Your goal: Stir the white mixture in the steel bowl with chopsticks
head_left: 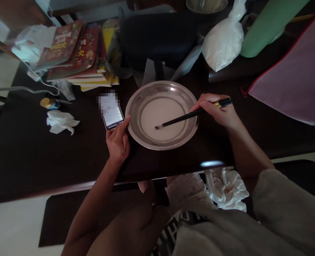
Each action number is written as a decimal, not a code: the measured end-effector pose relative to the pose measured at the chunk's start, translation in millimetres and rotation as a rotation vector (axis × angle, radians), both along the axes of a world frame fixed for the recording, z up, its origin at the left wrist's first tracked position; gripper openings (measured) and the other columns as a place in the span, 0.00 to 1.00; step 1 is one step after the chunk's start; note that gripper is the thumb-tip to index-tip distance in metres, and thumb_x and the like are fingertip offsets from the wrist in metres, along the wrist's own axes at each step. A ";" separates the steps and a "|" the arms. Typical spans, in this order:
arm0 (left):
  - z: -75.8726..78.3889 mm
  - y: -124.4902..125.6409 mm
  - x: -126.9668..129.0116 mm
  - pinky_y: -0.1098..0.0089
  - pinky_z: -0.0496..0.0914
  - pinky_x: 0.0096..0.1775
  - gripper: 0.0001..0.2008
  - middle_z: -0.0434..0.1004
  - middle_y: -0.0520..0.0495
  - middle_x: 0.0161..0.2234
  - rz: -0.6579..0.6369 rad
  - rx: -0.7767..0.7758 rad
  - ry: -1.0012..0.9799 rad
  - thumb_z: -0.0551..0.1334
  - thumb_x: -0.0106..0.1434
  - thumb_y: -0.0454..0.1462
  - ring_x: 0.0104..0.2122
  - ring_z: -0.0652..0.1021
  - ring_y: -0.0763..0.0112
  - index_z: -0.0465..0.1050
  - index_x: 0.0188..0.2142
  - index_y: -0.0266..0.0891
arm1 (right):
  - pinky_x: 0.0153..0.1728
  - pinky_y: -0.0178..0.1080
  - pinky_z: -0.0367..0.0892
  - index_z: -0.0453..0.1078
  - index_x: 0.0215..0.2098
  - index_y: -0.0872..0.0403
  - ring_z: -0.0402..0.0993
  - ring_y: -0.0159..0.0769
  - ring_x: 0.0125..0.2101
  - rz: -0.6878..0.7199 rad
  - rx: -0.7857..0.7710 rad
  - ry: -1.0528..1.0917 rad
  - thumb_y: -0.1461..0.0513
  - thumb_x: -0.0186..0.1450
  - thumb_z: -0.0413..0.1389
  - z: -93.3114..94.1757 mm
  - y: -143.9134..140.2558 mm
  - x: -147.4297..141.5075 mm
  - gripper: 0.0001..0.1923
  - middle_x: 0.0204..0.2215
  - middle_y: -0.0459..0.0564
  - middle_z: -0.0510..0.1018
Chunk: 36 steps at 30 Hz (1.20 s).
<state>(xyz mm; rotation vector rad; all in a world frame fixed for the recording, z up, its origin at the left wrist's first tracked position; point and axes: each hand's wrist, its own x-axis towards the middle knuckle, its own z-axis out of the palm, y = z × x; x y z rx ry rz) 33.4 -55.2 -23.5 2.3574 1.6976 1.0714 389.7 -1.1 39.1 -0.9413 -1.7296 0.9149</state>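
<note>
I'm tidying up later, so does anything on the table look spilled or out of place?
No spill is visible around the bowl. The crumpled tissue lying loose near the small jar looks out of place, and the stacked books sit askew, their edges unevenly lined up.

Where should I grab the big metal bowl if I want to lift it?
Probably by the rim of the bowl, one hand coming from the left and one from the right. The rim is round and wide, so opposite grips should help keep it level; the pale liquid inside might slosh.
</note>
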 end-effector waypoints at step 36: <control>1.4 0.3 1.1 0.59 0.66 0.45 0.24 0.81 0.40 0.53 -0.009 0.009 -0.020 0.47 0.73 0.39 0.45 0.82 0.59 0.70 0.62 0.40 | 0.34 0.42 0.73 0.81 0.31 0.47 0.80 0.36 0.31 -0.072 0.052 0.008 0.51 0.68 0.58 -0.9 1.5 1.2 0.15 0.27 0.47 0.82</control>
